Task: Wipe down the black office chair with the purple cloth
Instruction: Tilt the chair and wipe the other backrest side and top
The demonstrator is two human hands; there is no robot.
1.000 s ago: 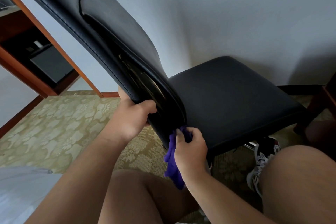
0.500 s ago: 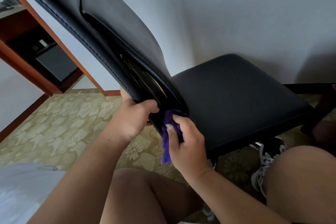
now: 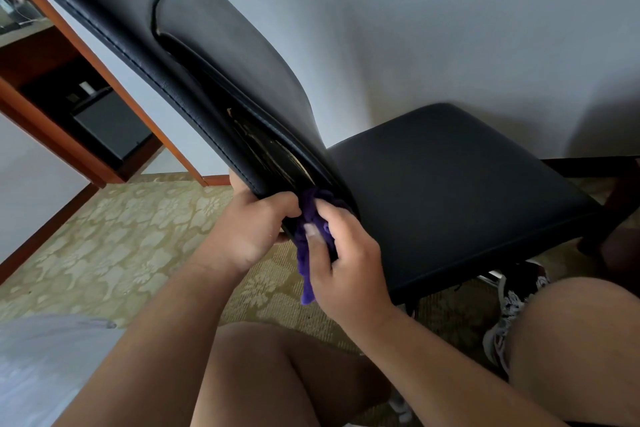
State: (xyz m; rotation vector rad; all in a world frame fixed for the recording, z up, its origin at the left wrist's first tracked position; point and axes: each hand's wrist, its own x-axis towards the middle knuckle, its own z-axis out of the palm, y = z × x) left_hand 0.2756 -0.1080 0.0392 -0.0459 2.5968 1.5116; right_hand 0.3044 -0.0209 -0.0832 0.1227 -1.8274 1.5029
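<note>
Both hands work the black office chair (image 3: 450, 184) at its backrest's lower edge. My left hand (image 3: 249, 232) grips that edge; my right hand (image 3: 343, 267) pinches the purple cloth (image 3: 311, 229) against it.

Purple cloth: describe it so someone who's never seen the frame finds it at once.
Find the black office chair filling the view and follow its backrest down to its bottom end. There the left hand grips the backrest's edge, and the right hand presses the purple cloth against it. It is the only vivid colour, a crumpled strip hanging beside the black leather.
</note>
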